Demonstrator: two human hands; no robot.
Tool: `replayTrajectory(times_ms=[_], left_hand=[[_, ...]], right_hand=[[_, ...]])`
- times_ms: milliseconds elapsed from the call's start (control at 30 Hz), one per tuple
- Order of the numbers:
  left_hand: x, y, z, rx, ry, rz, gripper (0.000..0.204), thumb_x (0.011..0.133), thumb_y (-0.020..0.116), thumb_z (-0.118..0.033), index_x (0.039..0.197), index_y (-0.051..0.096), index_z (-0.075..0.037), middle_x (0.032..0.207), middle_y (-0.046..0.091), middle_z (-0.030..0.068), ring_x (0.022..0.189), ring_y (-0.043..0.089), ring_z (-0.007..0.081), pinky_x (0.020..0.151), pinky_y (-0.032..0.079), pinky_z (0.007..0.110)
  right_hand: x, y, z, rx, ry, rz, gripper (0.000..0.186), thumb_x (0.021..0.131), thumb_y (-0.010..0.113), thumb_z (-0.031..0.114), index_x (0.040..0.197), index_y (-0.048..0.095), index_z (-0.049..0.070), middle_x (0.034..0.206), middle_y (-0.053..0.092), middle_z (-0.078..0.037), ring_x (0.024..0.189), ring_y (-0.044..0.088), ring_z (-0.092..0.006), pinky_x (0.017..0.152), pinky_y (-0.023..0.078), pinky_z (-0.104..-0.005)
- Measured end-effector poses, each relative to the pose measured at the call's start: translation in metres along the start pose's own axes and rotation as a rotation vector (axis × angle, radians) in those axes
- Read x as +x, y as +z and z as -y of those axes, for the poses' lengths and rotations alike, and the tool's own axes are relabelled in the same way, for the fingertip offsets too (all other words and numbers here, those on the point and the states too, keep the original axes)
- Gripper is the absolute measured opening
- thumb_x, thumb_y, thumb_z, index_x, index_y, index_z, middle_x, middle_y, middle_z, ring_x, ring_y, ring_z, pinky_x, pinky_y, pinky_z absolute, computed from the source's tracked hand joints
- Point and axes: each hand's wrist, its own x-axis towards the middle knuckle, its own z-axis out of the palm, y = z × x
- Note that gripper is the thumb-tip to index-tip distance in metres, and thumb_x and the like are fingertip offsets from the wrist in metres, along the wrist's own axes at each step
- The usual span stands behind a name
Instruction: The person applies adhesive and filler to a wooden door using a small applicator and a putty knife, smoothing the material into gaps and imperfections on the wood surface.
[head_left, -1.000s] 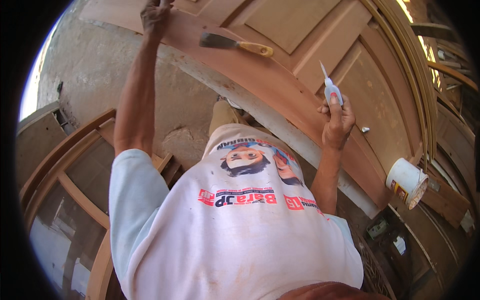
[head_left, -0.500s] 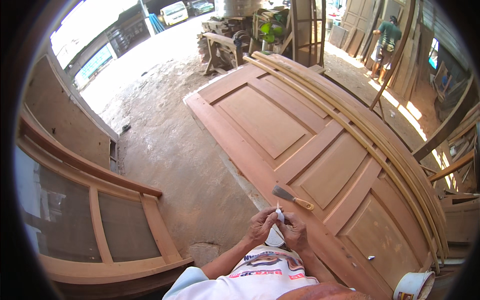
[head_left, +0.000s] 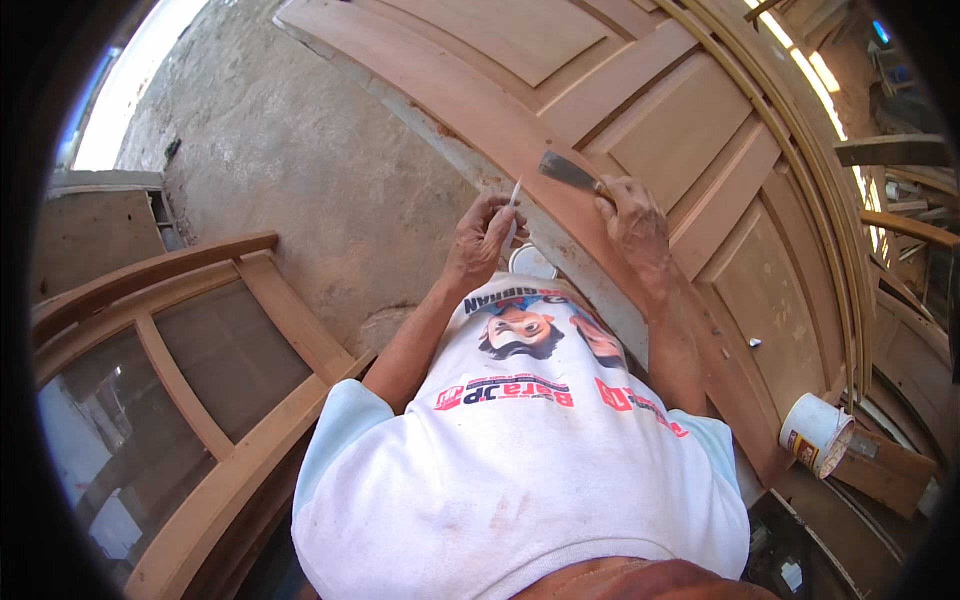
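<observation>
Bottle: held in left hand; likely light, squeezable; pinch body.
Scraper: handle under right hand, closure unclear; likely stiff.

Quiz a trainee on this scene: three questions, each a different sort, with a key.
1. What does the left hand hold: A) a hammer, B) a small nozzled bottle, C) a paintbrush?
2. True or false: the right hand leaves the blade of the scraper uncovered.
3. Fill in: the bucket at the picture's right is ____ in colour.

Key: 1. B; 2. True; 3. white.
</observation>
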Motion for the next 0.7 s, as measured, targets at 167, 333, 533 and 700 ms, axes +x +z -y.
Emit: replayTrajectory(times_ms=[167, 333, 533, 700], left_hand=[[-0.004, -0.003, 0.004, 0.067, -0.072, 0.052, 0.025, 0.111, 0.050, -0.021, 0.122, 0.055, 0.001, 0.107, 0.070, 0.0120, 0.091, 0.072, 0.0168, 0.078, 0.060, 0.031], [0.004, 0.000, 0.006, 0.089, -0.138, 0.148, 0.025, 0.111, 0.048, -0.017, 0.128, 0.053, 0.001, 0.106, 0.069, 0.0126, 0.091, 0.071, 0.0170, 0.076, 0.059, 0.030], [0.012, 0.002, -0.008, 0.284, -0.218, 0.190, 0.031, 0.110, 0.048, -0.018, 0.133, 0.054, 0.002, 0.095, 0.066, 0.0081, 0.082, 0.070, 0.0141, 0.073, 0.058, 0.028], [0.016, 0.004, -0.011, 0.284, -0.237, 0.186, 0.030, 0.110, 0.052, -0.023, 0.128, 0.062, -0.001, 0.088, 0.063, 0.0050, 0.076, 0.069, 0.0116, 0.067, 0.057, 0.027]], right_hand=[[-0.004, -0.022, 0.026, 0.048, 0.045, -0.114, 0.028, 0.093, 0.068, 0.009, 0.120, 0.065, 0.004, 0.107, 0.070, -0.016, 0.093, 0.070, -0.0346, 0.081, 0.058, -0.0428], [-0.021, -0.054, 0.051, 0.630, 0.403, -0.094, 0.024, 0.099, 0.061, 0.005, 0.122, 0.065, 0.003, 0.103, 0.073, -0.014, 0.079, 0.072, -0.0196, 0.069, 0.059, -0.0330], [-0.021, -0.083, 0.066, 0.893, 0.547, -0.033, 0.020, 0.099, 0.061, 0.004, 0.117, 0.066, -0.001, 0.106, 0.070, -0.011, 0.079, 0.069, -0.0128, 0.066, 0.057, -0.0257], [-0.003, -0.090, 0.080, 0.732, 0.513, 0.087, 0.019, 0.098, 0.061, 0.005, 0.115, 0.068, -0.003, 0.119, 0.066, -0.014, 0.083, 0.070, -0.0139, 0.070, 0.058, -0.0262]])
